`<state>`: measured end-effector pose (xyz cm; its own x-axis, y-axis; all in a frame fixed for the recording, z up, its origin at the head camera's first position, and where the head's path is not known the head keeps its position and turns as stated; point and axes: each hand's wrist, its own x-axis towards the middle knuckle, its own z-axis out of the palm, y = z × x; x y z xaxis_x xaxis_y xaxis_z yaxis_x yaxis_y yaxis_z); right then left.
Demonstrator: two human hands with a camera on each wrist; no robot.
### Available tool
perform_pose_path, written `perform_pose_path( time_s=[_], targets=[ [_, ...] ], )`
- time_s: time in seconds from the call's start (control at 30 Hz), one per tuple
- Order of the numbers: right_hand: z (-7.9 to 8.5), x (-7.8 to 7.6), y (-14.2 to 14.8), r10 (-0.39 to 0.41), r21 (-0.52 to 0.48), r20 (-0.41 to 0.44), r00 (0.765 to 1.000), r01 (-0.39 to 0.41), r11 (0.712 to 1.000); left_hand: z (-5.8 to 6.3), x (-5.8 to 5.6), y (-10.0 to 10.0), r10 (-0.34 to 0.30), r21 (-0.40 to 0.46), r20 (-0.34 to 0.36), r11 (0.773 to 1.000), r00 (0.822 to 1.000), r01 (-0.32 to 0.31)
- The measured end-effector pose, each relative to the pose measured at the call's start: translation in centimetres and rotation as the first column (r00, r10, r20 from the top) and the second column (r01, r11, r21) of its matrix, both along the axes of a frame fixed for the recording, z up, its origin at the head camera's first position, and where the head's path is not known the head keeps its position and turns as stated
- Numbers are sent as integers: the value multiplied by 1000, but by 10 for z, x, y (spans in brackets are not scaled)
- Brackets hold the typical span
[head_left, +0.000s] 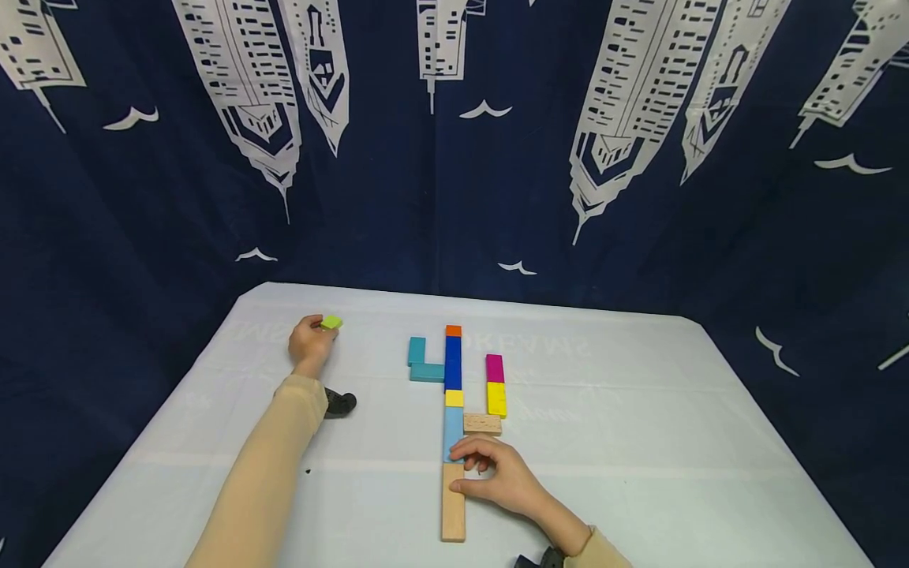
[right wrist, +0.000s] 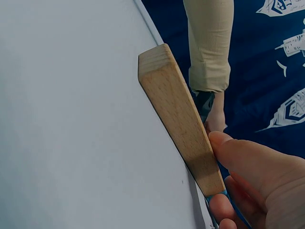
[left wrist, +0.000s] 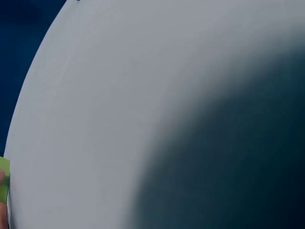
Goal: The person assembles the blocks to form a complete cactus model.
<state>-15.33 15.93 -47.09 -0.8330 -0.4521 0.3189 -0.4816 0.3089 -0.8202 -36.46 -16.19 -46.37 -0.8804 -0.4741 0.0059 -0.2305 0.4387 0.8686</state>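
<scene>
Near the table's far left, my left hand (head_left: 311, 344) pinches a small lime green block (head_left: 331, 322). The same green block (left wrist: 4, 179) shows at the left edge of the left wrist view, beside fingertips. My right hand (head_left: 506, 479) rests at the near part of a line of blocks, thumb and fingers apart. Its thumb (right wrist: 238, 151) touches the side of a long plain wooden block (right wrist: 176, 119), and its fingertips lie on the adjoining light blue block (head_left: 453, 430). Farther along the line come a yellow block (head_left: 454, 398), a dark blue block (head_left: 453, 363) and an orange block (head_left: 453, 330).
Left of the line, two teal blocks (head_left: 426, 372) form an L. To its right lie a short wooden block (head_left: 482, 424), a yellow block (head_left: 496, 401) and a magenta block (head_left: 494, 368). A navy patterned curtain (head_left: 398, 197) hangs behind the white table (head_left: 604, 410).
</scene>
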Motion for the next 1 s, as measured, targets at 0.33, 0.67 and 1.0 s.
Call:
perform_pose_path(
  time_s=[0.33,0.67,1.0],
  targets=[
    [-22,-9,6,-7,-5,12,1000,7,1000,5,1,-4,-28,23,3,999,1000,28],
    [-23,-10,6,-13,10,17,1000,12,1000,6,-5,-11,-120,94,-40,988,992,124],
    [-17,-7,3,-14,12,14,1000,14,1000,14,-12,-1,-206,144,-43,967,978,210]
  ],
)
